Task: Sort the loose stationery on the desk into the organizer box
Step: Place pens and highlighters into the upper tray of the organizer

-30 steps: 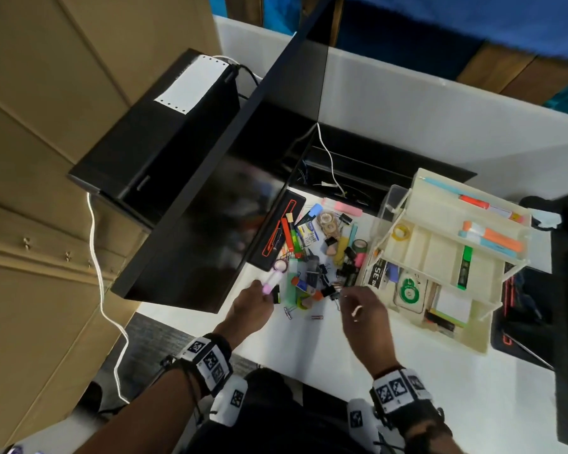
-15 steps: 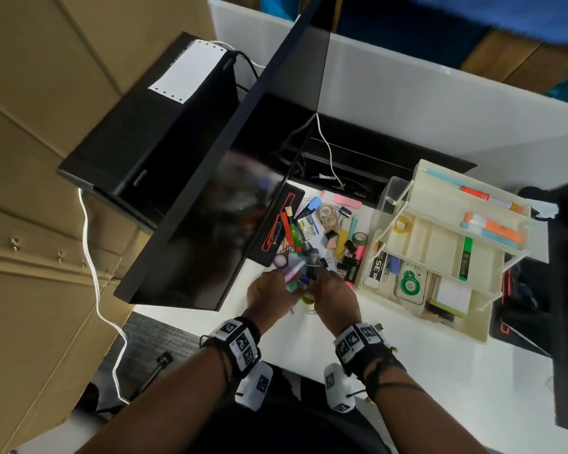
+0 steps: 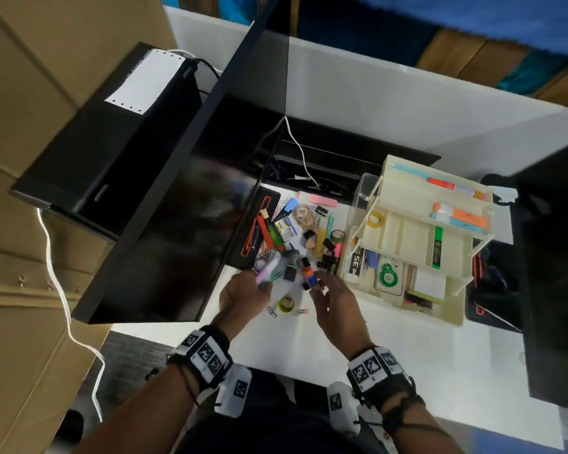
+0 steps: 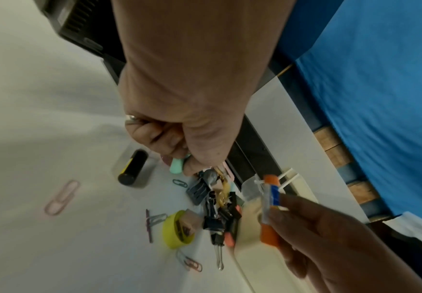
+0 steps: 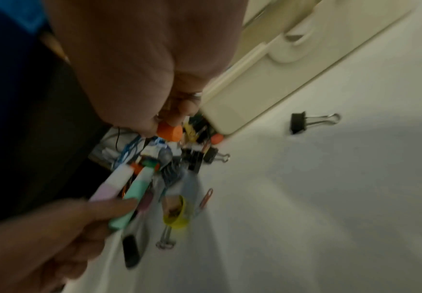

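My left hand (image 3: 258, 285) grips pastel highlighters (image 3: 269, 267), one pink and one mint, just above the near edge of the loose stationery pile (image 3: 309, 231). In the right wrist view the pink highlighter (image 5: 116, 183) and the mint highlighter (image 5: 136, 191) point up out of that fist. My right hand (image 3: 315, 285) pinches an orange-capped stick with a blue label (image 3: 309, 277), also visible in the left wrist view as the same stick (image 4: 271, 208). The cream tiered organizer box (image 3: 404, 232) stands open just right of both hands, with several items in its trays.
A yellow tape roll (image 3: 286, 305) and paper clips (image 3: 271, 312) lie on the white desk between my hands. A black binder clip (image 5: 312, 121) lies alone by the box's front. A black monitor (image 3: 164, 231) stands left of the pile; dark gear sits at the right edge.
My hands met over the pile half a second ago and have drawn apart. The right hand now holds the orange-capped stick; the left still holds the highlighters.
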Motion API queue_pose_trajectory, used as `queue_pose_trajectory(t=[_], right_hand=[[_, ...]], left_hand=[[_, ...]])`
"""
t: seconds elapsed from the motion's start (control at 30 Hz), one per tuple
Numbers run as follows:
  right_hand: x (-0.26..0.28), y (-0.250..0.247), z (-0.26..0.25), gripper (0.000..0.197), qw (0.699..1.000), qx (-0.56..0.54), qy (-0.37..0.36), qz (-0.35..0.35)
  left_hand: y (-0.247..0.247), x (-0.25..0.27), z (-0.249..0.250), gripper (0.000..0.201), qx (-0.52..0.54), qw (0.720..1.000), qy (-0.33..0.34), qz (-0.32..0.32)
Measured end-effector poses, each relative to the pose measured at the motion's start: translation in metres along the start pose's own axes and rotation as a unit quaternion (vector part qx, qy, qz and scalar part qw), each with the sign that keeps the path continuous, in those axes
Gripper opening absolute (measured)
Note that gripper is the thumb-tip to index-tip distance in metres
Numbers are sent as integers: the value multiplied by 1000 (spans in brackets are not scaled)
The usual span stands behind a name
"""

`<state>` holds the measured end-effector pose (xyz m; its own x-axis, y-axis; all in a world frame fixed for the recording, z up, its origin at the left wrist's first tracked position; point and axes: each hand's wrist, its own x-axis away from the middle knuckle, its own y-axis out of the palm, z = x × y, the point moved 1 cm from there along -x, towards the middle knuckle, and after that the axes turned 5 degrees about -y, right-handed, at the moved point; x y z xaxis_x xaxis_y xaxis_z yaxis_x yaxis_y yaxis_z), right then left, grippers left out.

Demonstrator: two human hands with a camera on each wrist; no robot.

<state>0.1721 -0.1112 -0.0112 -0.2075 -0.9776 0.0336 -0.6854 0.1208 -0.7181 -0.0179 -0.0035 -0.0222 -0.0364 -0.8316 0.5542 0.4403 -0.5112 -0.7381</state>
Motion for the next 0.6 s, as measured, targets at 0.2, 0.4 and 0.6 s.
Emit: queue_pose_trajectory(t=[0.2, 0.4, 0.6], right_hand=[[40, -77, 39, 26, 986, -51, 89, 130], [67, -156, 100, 32, 970, 47, 101, 216], [73, -198, 160, 34, 977, 105, 121, 141]], left_hand=[[-9, 12, -6, 27, 18, 999, 42, 6], [-19, 23, 15, 28, 34, 993, 109, 10], [-19, 34, 52, 22, 52, 982, 180, -17]])
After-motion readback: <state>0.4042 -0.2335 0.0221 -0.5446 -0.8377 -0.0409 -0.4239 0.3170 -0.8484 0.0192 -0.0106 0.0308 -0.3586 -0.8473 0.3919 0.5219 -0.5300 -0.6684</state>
